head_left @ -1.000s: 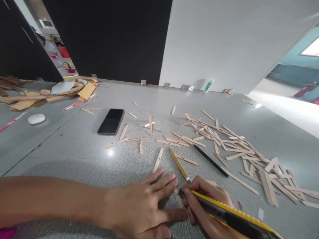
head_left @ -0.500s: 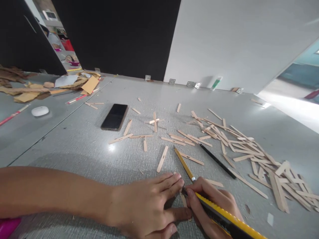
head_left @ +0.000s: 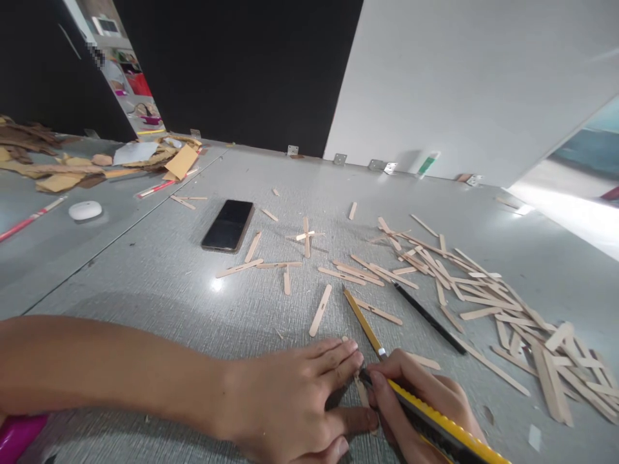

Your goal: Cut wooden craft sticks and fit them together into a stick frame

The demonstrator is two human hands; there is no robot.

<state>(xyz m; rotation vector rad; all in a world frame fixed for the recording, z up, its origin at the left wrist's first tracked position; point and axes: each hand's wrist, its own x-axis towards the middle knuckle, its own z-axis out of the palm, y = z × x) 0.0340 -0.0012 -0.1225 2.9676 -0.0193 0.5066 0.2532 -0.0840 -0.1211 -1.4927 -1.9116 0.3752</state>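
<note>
My left hand (head_left: 290, 399) lies low over the table, pressing a wooden craft stick (head_left: 361, 391) down with its fingertips and thumb. Most of that stick is hidden under the hand. In my right hand (head_left: 430, 377) is a yellow and black utility knife (head_left: 440, 422), gripped near its front. The knife's tip meets the stick close to my left index finger; the blade itself is hard to make out. Just beyond the hands are a yellow pencil (head_left: 363, 323) and a single stick (head_left: 320, 310) with a small slot cut in it.
A heap of craft sticks (head_left: 488, 299) spreads to the right beside a black pen (head_left: 430, 319). Further back are a few crossed sticks (head_left: 306, 245), a phone (head_left: 228, 225), a white case (head_left: 85, 211) and torn cardboard (head_left: 62, 174). Dark and white panels (head_left: 411, 77) stand behind.
The view has shifted slightly, so everything sits a little further right. Both hands keep nearly the same pose, the knife still against the stick.
</note>
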